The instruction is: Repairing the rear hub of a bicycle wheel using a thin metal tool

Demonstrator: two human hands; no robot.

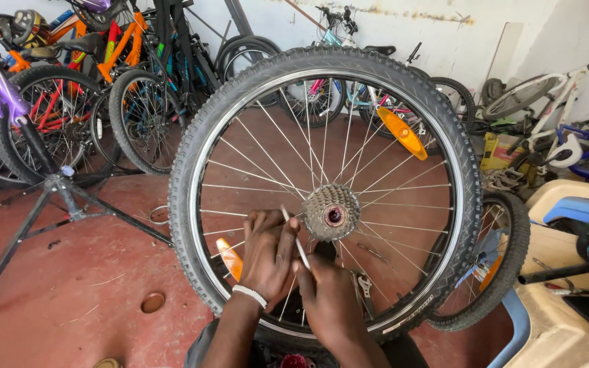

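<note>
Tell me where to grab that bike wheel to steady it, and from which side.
Grip the wheel by its knobby tyre at the top, coming from above. It stands upright facing the camera, the top arc is bare, and both the left hand and right hand crowd the spokes below the cassette.

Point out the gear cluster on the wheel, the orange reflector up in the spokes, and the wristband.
gear cluster point(331, 212): head view, toothed face beside the centre hole
orange reflector point(401, 133): head view, middle of the plastic strip
wristband point(249, 295): head view, the white band's centre

Red floor point(103, 272), white wall point(512, 27), parked bicycles point(69, 61) behind.
</note>
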